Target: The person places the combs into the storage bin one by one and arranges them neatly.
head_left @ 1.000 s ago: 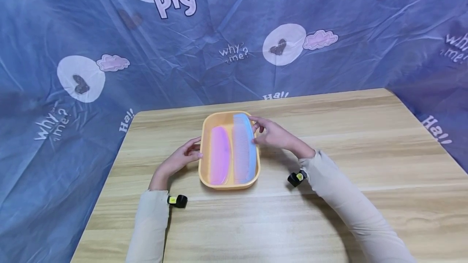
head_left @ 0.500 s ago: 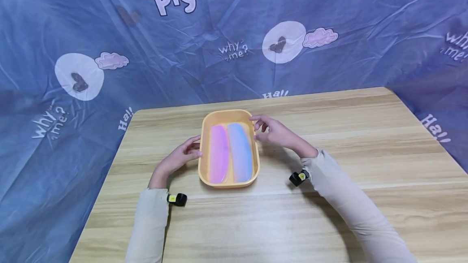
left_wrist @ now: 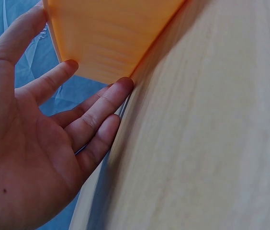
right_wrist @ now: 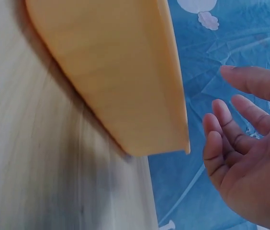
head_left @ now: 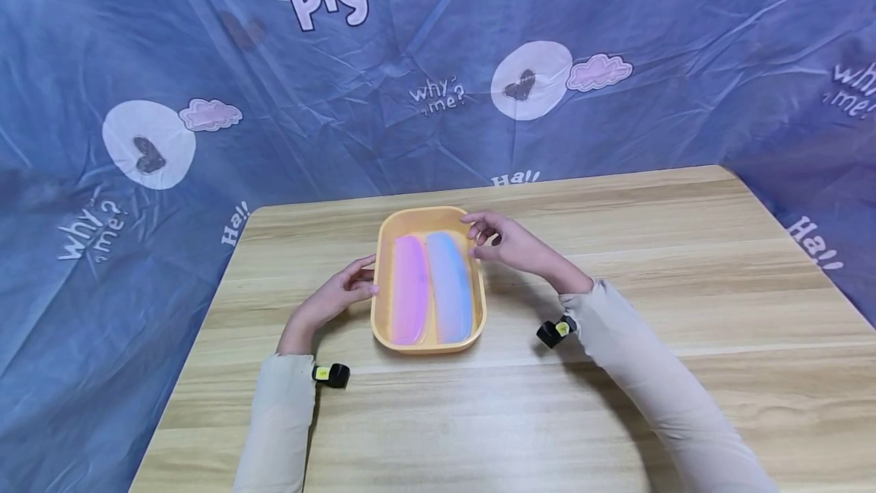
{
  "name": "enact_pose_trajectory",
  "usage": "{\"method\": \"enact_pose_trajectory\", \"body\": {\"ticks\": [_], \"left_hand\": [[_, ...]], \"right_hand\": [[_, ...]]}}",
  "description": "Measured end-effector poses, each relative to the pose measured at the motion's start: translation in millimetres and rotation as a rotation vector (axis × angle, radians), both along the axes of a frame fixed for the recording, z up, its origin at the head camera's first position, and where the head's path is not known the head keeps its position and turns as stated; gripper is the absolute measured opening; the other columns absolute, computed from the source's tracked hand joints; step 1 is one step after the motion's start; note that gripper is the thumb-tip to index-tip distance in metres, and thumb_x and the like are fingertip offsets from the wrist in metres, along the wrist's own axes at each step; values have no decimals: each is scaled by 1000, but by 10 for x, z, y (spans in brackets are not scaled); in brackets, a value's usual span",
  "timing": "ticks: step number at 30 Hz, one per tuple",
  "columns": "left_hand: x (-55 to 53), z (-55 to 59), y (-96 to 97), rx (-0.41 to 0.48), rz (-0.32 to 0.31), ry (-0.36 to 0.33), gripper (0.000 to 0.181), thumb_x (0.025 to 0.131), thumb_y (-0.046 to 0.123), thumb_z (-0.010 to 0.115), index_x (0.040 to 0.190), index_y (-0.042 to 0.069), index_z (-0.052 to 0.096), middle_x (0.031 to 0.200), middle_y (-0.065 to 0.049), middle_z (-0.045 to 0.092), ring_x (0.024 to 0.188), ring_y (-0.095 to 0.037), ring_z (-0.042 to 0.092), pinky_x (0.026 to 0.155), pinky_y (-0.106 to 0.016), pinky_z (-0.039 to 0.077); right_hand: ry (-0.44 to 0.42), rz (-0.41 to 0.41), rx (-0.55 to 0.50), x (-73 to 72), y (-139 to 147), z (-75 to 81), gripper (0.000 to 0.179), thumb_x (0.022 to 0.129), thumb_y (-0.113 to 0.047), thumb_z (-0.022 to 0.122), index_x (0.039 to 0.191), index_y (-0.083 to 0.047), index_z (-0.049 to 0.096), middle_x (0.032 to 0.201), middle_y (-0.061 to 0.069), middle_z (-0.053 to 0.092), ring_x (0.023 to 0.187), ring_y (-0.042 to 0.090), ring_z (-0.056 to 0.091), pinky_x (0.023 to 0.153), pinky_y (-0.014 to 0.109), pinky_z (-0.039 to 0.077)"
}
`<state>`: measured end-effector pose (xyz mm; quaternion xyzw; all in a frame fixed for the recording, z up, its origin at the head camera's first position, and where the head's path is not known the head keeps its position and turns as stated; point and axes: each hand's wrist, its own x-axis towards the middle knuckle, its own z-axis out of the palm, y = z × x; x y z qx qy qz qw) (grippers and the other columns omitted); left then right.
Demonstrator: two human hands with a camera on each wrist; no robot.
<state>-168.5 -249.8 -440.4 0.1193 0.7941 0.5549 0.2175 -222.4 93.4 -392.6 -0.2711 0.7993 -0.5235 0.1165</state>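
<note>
A yellow-orange plastic basin [head_left: 427,348] stands on the table, with two combs lying side by side in it. On the left is the pink-purple comb [head_left: 409,291]; on the right lies the blue comb [head_left: 452,287], both with teeth facing left. My left hand [head_left: 338,297] rests its fingertips against the basin's left outer wall, and the left wrist view shows the fingers [left_wrist: 99,108] fairly straight. My right hand [head_left: 509,242] hovers at the right rim, holding nothing. In the right wrist view its loosely bent fingers [right_wrist: 228,120] stand apart from the basin's wall [right_wrist: 120,72].
The wooden table [head_left: 479,417] spreads out around the basin. A blue printed cloth [head_left: 383,120] hangs behind its back edge and down both sides. Each sleeve cuff carries a small black wrist camera [head_left: 335,375].
One second ago the right hand held the blue comb at the basin's right rim. The comb was let go and dropped flat beside the pink one. The left hand has stayed put.
</note>
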Motion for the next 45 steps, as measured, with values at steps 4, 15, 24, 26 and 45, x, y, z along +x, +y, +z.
{"method": "enact_pose_trajectory", "body": {"ticks": [4,15,24,26,45], "left_hand": [[4,2,2,9,5,-9,71,96,21,59,154,8,20,146,-27,39,131,-41,44,110,-49,39],[9,-23,-12,6,11,-15,72,96,22,60,154,9,20,147,-27,38,132,-40,44,111,-48,39],[18,-25,-22,14,20,-28,71,96,20,60,154,10,21,146,-26,39,131,-39,45,111,-48,39],[17,-23,-22,11,17,-25,71,96,20,60,154,10,21,146,-26,39,131,-39,45,111,-48,39],[-18,-5,2,13,9,-10,70,96,20,59,154,9,21,146,-27,40,132,-40,43,111,-49,38]], "right_hand": [[-19,34,-22,-4,-79,37,55,83,5,66,134,8,47,109,27,56,93,23,55,77,23,48],[-57,152,-9,-37,-262,12,57,85,4,65,137,8,42,119,32,55,107,43,56,91,35,52],[-69,265,92,-66,-360,38,57,84,0,67,135,6,44,118,24,58,107,38,59,91,36,53],[-65,293,115,-75,-386,47,55,83,0,67,134,6,45,117,23,59,106,36,60,91,37,52],[-31,447,341,-131,-607,69,50,78,-1,66,126,2,54,119,16,62,108,26,60,95,30,50]]}}
